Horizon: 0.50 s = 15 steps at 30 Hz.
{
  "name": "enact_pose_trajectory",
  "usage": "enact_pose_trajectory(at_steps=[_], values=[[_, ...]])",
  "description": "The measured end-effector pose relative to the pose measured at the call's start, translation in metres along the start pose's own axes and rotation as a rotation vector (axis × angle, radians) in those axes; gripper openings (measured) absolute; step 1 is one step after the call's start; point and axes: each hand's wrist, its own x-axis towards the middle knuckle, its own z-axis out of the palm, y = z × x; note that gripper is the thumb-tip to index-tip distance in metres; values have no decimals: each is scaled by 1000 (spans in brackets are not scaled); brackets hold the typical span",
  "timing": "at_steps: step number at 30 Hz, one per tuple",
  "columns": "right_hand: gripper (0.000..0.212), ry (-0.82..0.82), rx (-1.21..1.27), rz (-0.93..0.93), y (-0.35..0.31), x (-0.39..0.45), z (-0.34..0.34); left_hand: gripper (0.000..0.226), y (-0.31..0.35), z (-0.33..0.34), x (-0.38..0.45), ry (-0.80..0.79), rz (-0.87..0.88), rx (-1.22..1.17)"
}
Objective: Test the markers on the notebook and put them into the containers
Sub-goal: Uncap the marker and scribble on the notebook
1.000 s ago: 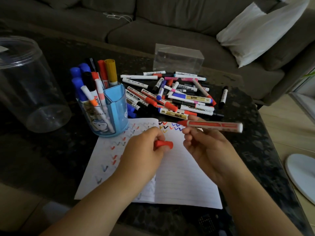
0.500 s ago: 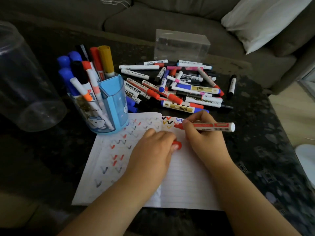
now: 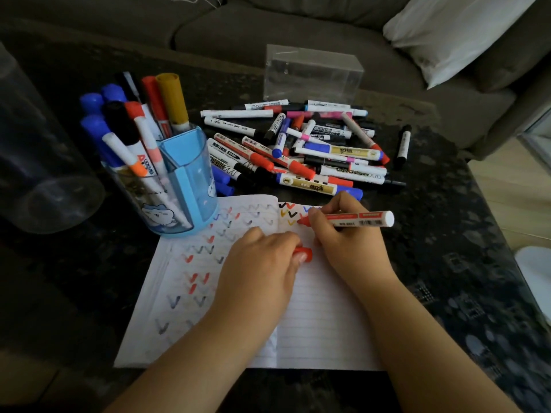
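**Red marker tip on the notebook page**

From my remote seat, far left I see a clear round container (image 3: pixel 44 174), then a blue pen holder (image 3: pixel 185 186) packed with markers at the notebook's (image 3: pixel 322 323) top-left corner. My left hand (image 3: pixel 262 263) rests on the open notebook, fingers curled around a red cap (image 3: pixel 304 253). Beside it my right hand (image 3: pixel 348 242) grips the red marker (image 3: pixel 357 219), tip touching the page among coloured check marks. Behind lies a loose marker pile (image 3: pixel 298 150) and a clear box (image 3: pixel 313 74); a white pillow (image 3: pixel 462 34) sits far right.
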Motion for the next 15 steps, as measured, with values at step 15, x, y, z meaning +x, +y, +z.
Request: enact_pose_trajectory(at_steps=[15], values=[[22,78,12,39,1,0,0,26,0,-1,1,7,41,16]])
